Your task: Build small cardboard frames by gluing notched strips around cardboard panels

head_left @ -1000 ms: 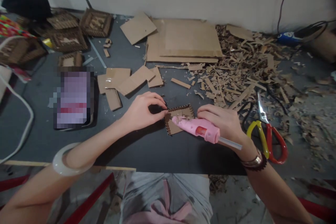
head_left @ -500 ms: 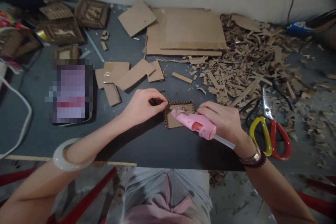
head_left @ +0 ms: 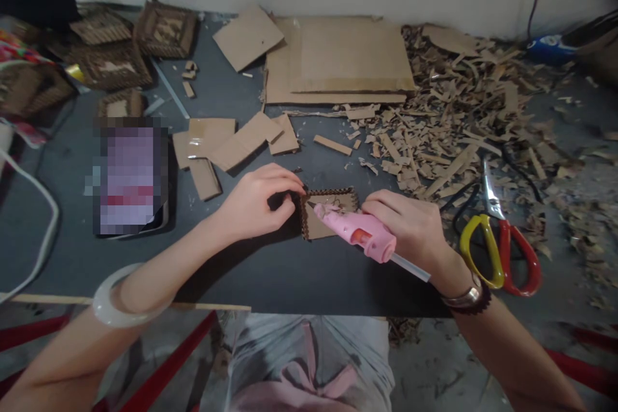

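My right hand (head_left: 405,225) grips a pink hot glue gun (head_left: 357,235), with a clear glue stick (head_left: 410,267) jutting from its rear. The gun's nozzle rests over the left part of a small cardboard piece with notched edges (head_left: 335,203), which lies flat on the dark tabletop (head_left: 241,277). Thin cardboard shreds or glue strands sit around the tip. My left hand (head_left: 258,203) has curled fingers with their tips at that piece's left edge, seemingly pinching it. The gun hides the piece's lower right part.
Yellow-and-red scissors (head_left: 497,251) lie right of my right hand, beside a heap of cardboard scraps (head_left: 458,116). Cardboard sheets (head_left: 338,58) and cut pieces (head_left: 246,141) lie ahead. Lattice cardboard models (head_left: 167,29) and a pixelated screen device (head_left: 130,180) stand left.
The glue gun's tip has shifted slightly left along the cardboard piece. My left fingers have curled a little, and the whole view has moved slightly.
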`<act>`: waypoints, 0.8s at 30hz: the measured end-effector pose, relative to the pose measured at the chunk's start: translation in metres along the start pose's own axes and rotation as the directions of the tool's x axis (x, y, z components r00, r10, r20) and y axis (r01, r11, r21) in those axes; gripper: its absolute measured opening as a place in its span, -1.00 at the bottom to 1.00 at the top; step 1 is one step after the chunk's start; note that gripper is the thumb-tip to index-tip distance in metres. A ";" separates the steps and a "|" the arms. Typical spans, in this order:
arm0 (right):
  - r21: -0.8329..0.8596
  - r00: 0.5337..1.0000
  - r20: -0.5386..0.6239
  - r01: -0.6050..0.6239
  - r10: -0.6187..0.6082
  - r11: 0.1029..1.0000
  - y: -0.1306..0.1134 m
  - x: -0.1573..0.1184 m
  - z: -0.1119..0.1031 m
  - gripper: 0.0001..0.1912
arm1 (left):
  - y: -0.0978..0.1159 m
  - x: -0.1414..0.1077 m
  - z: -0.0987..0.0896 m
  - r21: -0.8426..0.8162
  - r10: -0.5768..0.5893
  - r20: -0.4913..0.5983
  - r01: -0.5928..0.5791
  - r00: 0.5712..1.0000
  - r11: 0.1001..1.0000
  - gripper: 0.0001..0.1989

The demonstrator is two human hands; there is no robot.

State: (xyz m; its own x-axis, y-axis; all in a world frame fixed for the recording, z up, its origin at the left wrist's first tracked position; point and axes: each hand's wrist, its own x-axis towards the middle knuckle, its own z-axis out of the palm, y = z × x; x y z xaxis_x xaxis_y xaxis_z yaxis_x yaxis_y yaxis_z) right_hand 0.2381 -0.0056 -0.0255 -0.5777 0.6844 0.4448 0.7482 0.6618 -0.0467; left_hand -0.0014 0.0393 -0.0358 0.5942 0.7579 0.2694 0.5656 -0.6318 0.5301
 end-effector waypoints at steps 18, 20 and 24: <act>-0.097 1.000 -0.004 0.026 -0.026 0.995 -0.005 0.005 0.007 -0.72 | 0.002 -0.005 0.002 0.015 0.031 -0.064 -0.030 0.997 0.999 -0.72; -0.102 1.000 0.006 0.029 -0.028 0.994 -0.005 0.005 0.007 -0.73 | 0.003 -0.005 0.001 0.004 0.020 -0.053 -0.020 0.998 1.000 -0.72; -0.119 0.999 0.025 0.037 -0.034 0.992 -0.006 0.008 0.007 -0.74 | 0.003 -0.005 0.001 -0.002 0.016 -0.035 -0.016 0.999 1.000 -0.72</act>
State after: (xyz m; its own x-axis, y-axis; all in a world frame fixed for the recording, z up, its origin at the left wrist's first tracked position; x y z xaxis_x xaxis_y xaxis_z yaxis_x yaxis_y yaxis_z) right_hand 0.2270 -0.0023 -0.0279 -0.6112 0.6688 0.4233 0.7596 0.6459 0.0763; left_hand -0.0022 0.0336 -0.0370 0.5827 0.7528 0.3061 0.5550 -0.6438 0.5269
